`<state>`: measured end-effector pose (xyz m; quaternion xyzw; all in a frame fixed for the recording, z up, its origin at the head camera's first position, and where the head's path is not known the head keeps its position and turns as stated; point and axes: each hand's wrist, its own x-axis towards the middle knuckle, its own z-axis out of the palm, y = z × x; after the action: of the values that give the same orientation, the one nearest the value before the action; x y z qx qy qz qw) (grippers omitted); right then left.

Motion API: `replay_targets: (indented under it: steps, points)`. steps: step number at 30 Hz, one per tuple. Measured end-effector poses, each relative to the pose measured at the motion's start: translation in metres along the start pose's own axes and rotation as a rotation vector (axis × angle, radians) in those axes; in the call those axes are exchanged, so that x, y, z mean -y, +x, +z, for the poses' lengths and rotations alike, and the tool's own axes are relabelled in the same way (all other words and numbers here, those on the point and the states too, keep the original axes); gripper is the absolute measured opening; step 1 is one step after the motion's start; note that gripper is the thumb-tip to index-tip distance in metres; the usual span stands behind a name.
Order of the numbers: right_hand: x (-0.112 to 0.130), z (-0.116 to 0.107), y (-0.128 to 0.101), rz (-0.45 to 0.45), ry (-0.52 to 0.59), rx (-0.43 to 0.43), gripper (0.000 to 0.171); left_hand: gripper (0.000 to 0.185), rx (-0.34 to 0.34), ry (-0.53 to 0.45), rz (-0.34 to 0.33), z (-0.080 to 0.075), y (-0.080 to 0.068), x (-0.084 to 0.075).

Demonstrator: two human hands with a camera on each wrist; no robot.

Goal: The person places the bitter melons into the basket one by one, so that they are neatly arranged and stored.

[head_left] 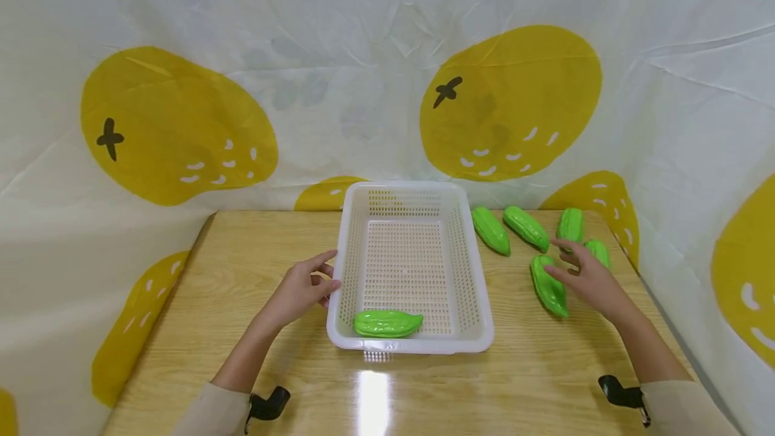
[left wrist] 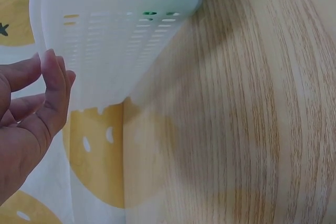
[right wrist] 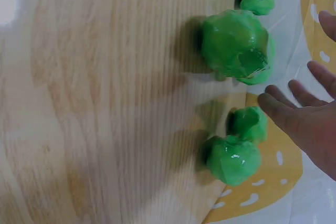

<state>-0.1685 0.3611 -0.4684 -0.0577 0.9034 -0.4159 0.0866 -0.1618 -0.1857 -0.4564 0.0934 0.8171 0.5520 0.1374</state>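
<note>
Left hand (head_left: 303,291), relaxed, touches the white basket (head_left: 412,344); right hand (head_left: 592,282) hangs spread over a green vegetable (head_left: 549,293).

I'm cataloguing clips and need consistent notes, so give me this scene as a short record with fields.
container: white plastic basket on a wooden table
contents: one green vegetable-shaped piece, at the end nearest the person
loose items: five similar green pieces, right of the basket
left hand: at the basket's left rim
right hand: fingers spread among the loose pieces, holding nothing
backdrop: white cloth with yellow fruit print
</note>
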Motion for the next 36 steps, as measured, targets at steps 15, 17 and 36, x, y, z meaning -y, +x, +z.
replay_targets:
  steps: [15,17,36]
  points:
    - [-0.014,0.008,-0.003,0.139,-0.061,0.058,0.096,0.066,0.001,0.003,-0.012,-0.001,-0.002,-0.003]
    - [-0.014,0.01,-0.003,0.14,-0.076,0.06,0.096,0.066,0.001,0.002,-0.016,-0.001,-0.002,-0.003]
    - [-0.012,0.02,0.003,0.163,-0.224,0.1,0.096,0.066,0.005,0.01,-0.002,-0.001,-0.001,-0.001]
